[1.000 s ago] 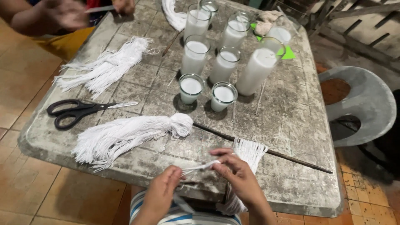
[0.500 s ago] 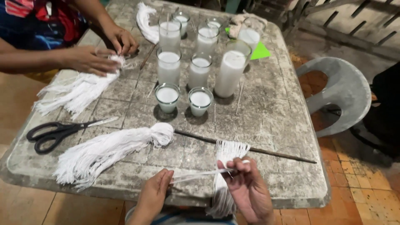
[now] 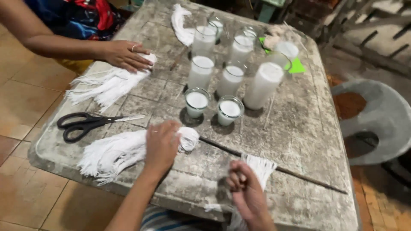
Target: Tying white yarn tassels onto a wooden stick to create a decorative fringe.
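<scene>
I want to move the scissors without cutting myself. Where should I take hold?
Grip the scissors by the black loop handles, coming from the table's left edge. They lie flat and closed, handles toward that edge, blade tips pointing toward the glasses.

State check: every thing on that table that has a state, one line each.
left hand: palm down on the near string bundle
right hand: closed on the small string tuft
scissors: shut, lying flat
small glass candles: upright, filled with white wax, unlit
tall candle: upright
thin rod: lying flat
co-worker's hand: resting on the far bundle
</scene>
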